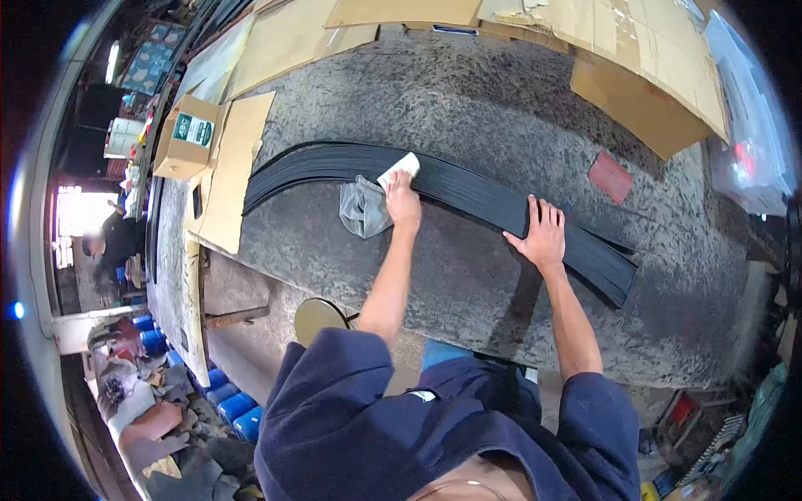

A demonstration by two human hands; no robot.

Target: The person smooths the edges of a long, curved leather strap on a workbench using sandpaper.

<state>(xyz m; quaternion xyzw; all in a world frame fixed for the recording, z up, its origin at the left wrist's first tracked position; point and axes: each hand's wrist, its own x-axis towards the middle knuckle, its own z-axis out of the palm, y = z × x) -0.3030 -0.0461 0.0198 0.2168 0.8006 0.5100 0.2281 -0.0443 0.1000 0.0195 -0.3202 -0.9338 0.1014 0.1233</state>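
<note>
A long bundle of thin black strips (476, 190) lies curved across the dark worktable (468, 292). My left hand (403, 199) is closed on a white cloth or pad (398, 170), which touches the strips left of their middle. Just beside that hand, a crumpled grey cloth (362, 209) rests against the near edge of the bundle. Toward the bundle's right end, my right hand (543, 236) lies on the strips with its fingers spread and holds nothing.
A reddish patch (611, 177) lies beyond the strips at the right. Cardboard sheets (242, 159) and a small carton (185, 138) are at the left. A large cardboard box (643, 100) stands at the back right. A round stool (317, 321) is below the table edge. Another person (113, 242) is far left.
</note>
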